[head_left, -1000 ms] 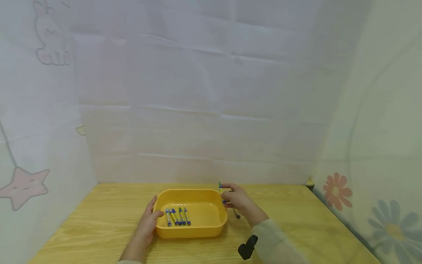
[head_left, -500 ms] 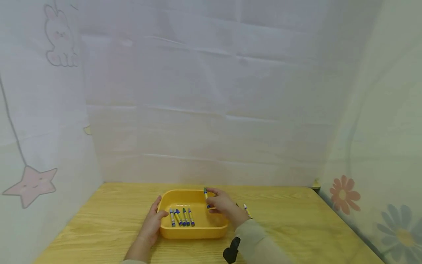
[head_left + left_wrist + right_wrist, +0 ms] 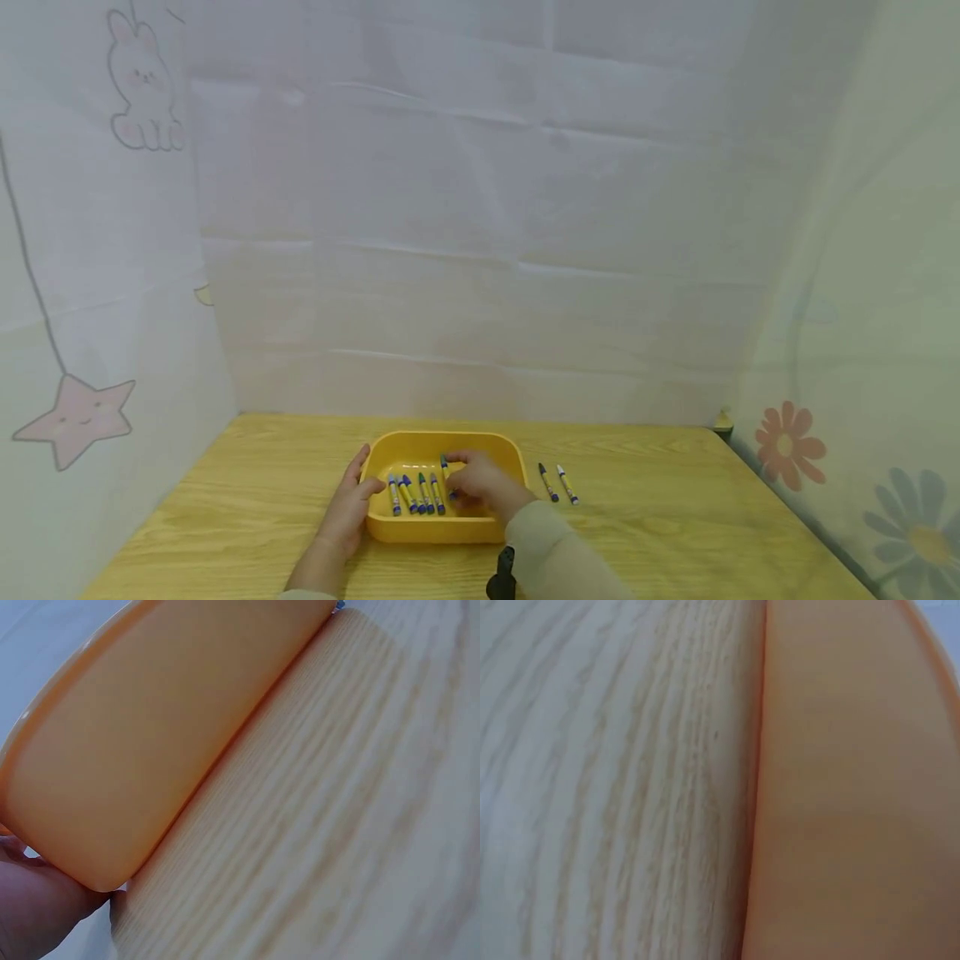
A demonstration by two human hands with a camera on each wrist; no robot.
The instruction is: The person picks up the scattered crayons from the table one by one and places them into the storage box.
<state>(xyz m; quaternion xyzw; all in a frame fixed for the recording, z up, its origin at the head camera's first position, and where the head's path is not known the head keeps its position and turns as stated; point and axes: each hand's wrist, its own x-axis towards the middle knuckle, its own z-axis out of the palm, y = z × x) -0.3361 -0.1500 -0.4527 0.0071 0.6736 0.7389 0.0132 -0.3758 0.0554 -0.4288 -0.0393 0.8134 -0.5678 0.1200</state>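
A yellow plastic tray (image 3: 442,531) stands on the wooden table, with several crayons (image 3: 394,495) lying side by side in its left half. My left hand (image 3: 347,510) grips the tray's left end, thumb over the rim and fingers along the outside. In the left wrist view that hand (image 3: 37,904) shows at a tray corner. My right hand (image 3: 482,482) reaches inside the tray and pinches another crayon (image 3: 445,465), dark at its tip, just right of the row. The right wrist view shows only the tray's outer wall (image 3: 855,780) and the tabletop.
On the table to the tray's right lie two more crayons, one dark-tipped (image 3: 548,482) and one white-tipped (image 3: 567,485). The wooden table (image 3: 660,508) ends at a pale cloth backdrop (image 3: 480,333), with printed cloth on both sides.
My right hand has carried its crayon from the tray's right rim leftward and down, beside the row. The two table crayons have come into full view. My left hand keeps its grip.
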